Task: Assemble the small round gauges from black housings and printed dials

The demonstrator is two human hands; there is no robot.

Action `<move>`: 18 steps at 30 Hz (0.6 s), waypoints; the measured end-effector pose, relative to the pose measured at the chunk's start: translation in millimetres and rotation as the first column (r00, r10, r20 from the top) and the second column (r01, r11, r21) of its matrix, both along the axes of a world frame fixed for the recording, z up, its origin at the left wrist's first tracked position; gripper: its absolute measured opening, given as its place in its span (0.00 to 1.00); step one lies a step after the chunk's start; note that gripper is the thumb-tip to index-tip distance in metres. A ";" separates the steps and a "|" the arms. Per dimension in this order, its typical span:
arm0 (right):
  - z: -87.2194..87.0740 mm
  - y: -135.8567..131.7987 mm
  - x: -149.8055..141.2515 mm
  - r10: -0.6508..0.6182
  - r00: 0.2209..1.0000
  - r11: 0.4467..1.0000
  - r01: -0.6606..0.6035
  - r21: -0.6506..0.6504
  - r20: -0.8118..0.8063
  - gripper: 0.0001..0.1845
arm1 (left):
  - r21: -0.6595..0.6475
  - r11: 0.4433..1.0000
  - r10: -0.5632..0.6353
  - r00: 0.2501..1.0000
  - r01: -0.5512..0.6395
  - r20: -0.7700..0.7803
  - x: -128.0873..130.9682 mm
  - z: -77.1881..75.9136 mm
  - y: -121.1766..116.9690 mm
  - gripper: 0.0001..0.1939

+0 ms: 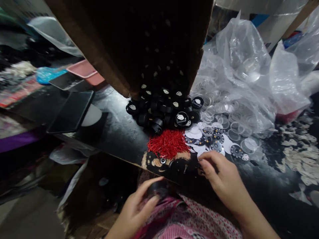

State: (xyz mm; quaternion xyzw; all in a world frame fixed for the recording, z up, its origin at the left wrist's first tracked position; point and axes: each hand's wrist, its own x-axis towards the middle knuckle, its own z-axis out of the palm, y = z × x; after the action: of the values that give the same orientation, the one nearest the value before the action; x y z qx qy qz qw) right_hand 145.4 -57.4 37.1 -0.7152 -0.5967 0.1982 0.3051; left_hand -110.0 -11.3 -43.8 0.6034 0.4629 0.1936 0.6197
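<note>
My left hand (139, 202) is closed around a black round case (158, 188), held low in front of the table edge. My right hand (221, 176) is at the near edge of a pile of printed dial discs (206, 137), white on one side and black with markings on the other. Its thumb and forefinger are drawn together; what lies between them, if anything, I cannot make out. A heap of red thin pieces (168, 144) lies left of the discs. Behind it, black round cases (163, 113) with pale inserts spill from a cardboard box (205, 56).
Clear rings (235, 127) spill from a plastic bag (239, 56) at the right. Pale flat pieces (296, 152) lie farther right. A phone-like dark slab (71, 111) and a pink tray (86, 70) are on the left. An open carton (87, 202) stands below the table edge.
</note>
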 end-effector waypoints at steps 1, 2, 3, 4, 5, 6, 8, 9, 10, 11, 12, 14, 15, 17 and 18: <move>-3.2 -1.6 3.0 -0.024 1.000 0.999 0.025 -0.033 0.016 0.14 | 0.016 0.997 0.076 0.992 -0.075 -0.105 -22.7 -8.9 2.4 0.19; -7.2 -2.5 5.8 -0.035 0.998 0.996 0.039 -0.081 0.048 0.15 | 0.111 0.979 0.189 0.961 -0.169 -0.203 -41.8 -16.0 6.2 0.19; -11.5 -2.8 8.3 -0.030 0.996 0.990 0.042 -0.138 0.088 0.15 | 0.245 0.944 0.283 0.922 -0.220 -0.263 -55.7 -20.5 11.4 0.20; -15.7 -2.4 10.6 -0.015 0.991 0.980 0.040 -0.194 0.130 0.16 | 0.370 0.898 0.355 0.889 -0.239 -0.288 -63.2 -21.4 17.9 0.21; -19.3 -1.7 12.7 -0.002 0.985 0.971 0.043 -0.235 0.172 0.16 | 0.480 0.846 0.400 0.872 -0.234 -0.280 -64.2 -18.8 25.8 0.21; -22.0 -0.7 14.7 0.001 0.977 0.965 0.054 -0.255 0.211 0.16 | 0.558 0.803 0.406 0.877 -0.209 -0.257 -59.0 -12.9 35.2 0.20; -24.5 0.8 17.9 -0.015 0.964 0.970 0.078 -0.231 0.264 0.16 | 0.635 0.754 0.362 0.912 -0.165 -0.193 -35.3 5.2 58.6 0.17; -24.5 0.7 19.0 -0.026 0.962 0.977 0.081 -0.195 0.270 0.16 | 0.659 0.737 0.338 0.927 -0.152 -0.164 -20.3 15.0 72.5 0.16; -24.0 -0.1 19.7 -0.035 0.964 0.985 0.077 -0.152 0.264 0.17 | 0.692 0.702 0.353 0.927 -0.171 -0.129 -5.6 23.9 87.5 0.17; -23.5 -1.6 19.8 -0.036 0.969 0.992 0.064 -0.109 0.244 0.18 | 0.713 0.673 0.374 0.922 -0.195 -0.102 7.5 30.9 103.0 0.18; -23.2 -3.9 19.4 -0.031 0.975 0.996 0.048 -0.071 0.219 0.19 | 0.727 0.653 0.391 0.916 -0.210 -0.086 18.0 35.5 118.2 0.20; -24.3 -9.3 17.3 -0.019 0.986 0.999 0.023 -0.024 0.168 0.21 | 0.742 0.631 0.420 0.904 -0.229 -0.078 30.0 37.5 146.2 0.22; -25.8 -11.6 15.8 -0.012 0.989 1.000 0.014 -0.012 0.147 0.22 | 0.743 0.624 0.442 0.893 -0.243 -0.079 31.8 35.7 158.7 0.22; -29.8 -14.1 12.2 -0.005 0.994 1.000 0.005 0.002 0.111 0.22 | 0.734 0.616 0.503 0.860 -0.286 -0.087 30.1 29.6 181.4 0.22; -31.7 -14.0 10.2 -0.004 0.995 1.000 0.003 0.007 0.095 0.22 | 0.724 0.619 0.531 0.841 -0.305 -0.100 28.0 26.8 192.1 0.22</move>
State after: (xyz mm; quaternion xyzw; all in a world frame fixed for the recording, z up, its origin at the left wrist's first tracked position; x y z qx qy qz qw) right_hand 155.6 -71.4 5.3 -0.7237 -0.6101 0.1614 0.2793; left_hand -81.9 180.7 -17.0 0.6833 0.5769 0.3949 0.2108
